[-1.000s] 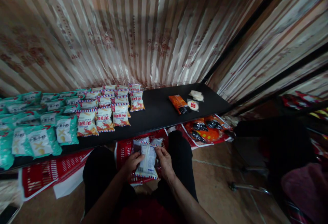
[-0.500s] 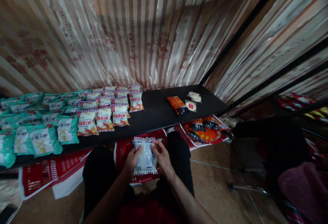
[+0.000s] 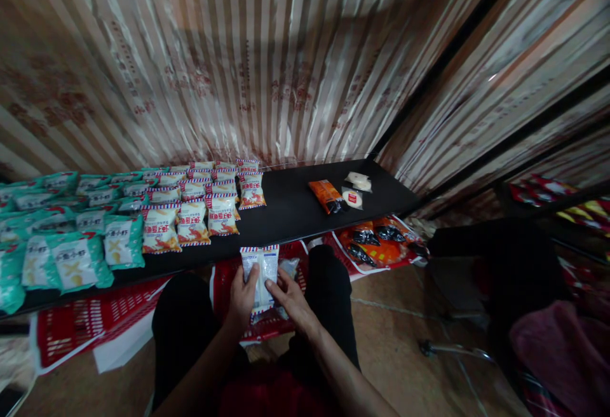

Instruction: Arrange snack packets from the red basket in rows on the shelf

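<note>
A white snack bag (image 3: 260, 277) with red-and-blue striped ends is held upright over my lap, its printed back facing me. My left hand (image 3: 244, 291) grips its left side, thumb on the front. On its right side my right hand (image 3: 288, 296) holds it with the thumb on the front; the other fingers are partly hidden behind it. Beneath is a red basket (image 3: 222, 290) with clear-wrapped items. Similar striped bags (image 3: 161, 229) stand in rows on the black table (image 3: 286, 213), beside several teal bags (image 3: 79, 261) at the left.
An orange packet (image 3: 326, 196) and small white packets (image 3: 352, 198) lie on the table's right part. Below is a basket of orange packets (image 3: 376, 242). A person in dark clothes with a pink cloth (image 3: 562, 347) sits at the right. A striped curtain hangs behind.
Both hands have moved the striped bag slightly up and left, and it appears narrower. My right hand has shifted from its upper right edge to lower on its side.
</note>
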